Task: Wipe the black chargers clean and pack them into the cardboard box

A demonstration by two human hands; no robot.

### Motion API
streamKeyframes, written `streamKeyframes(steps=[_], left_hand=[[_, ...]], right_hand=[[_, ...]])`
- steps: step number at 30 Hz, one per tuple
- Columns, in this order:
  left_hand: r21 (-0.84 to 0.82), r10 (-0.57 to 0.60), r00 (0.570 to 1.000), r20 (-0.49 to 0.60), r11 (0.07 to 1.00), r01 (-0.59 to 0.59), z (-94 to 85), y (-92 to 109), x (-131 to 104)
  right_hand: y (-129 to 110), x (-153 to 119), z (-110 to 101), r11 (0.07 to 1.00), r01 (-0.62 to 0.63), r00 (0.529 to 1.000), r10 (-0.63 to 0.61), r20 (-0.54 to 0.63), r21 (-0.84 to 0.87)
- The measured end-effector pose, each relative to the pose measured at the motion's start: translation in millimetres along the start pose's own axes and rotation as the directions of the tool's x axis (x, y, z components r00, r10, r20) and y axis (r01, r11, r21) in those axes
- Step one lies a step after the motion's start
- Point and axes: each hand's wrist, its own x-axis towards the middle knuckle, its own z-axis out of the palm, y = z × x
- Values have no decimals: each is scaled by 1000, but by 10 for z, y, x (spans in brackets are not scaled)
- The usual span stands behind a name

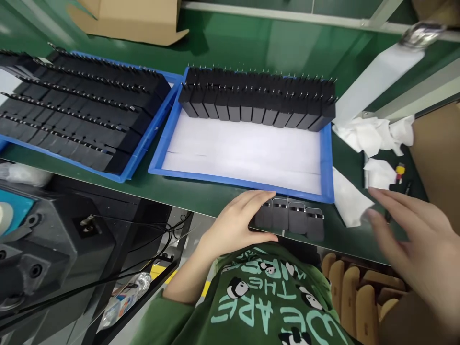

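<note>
Right now my left hand [239, 218] curves around the left end of a short row of four black plugs [290, 218] lying on the green bench [233, 48], thumb under and fingers over the first one, cupping rather than clamping. My right hand [413, 239] hangs open and spread just to the right of the row, touching nothing, though it is blurred and I can't be sure of the fingertips. The row sits against the near wall of the blue tray [326, 158], which has a white paper lining and one full rank of plugs [258, 98] standing along its far side. A second tray [143, 143], packed, lies to the left; crumpled white cloths [373, 132] lie to the right. To do this well, I'd close both palms on the row's ends evenly, keeping the four pressed together and level so none tips as they lift over the tray wall.
</note>
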Motion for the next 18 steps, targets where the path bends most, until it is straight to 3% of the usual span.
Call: streamKeyframes(steps=[2, 5, 7, 13, 18], left_hand=[[141, 32, 998, 48, 989, -38, -39, 92, 64], [327, 15, 989, 144, 943, -62, -49, 198, 174], [401, -22, 981, 193, 914, -59, -27, 231, 227], [443, -59, 986, 156, 896, -17, 43, 187, 260], [441, -9, 995, 100, 897, -37, 61, 154, 236]], right_hand=[[-214, 62, 35, 999, -39, 999, 38, 29, 23], [-510, 78, 176, 989, 66, 971, -93, 219, 129], [-623, 75, 334, 985, 112, 948, -146, 282, 134], [-655, 118, 695, 985, 62, 953, -106, 283, 161], [-662, 148, 664, 948, -5, 962, -82, 261, 317]])
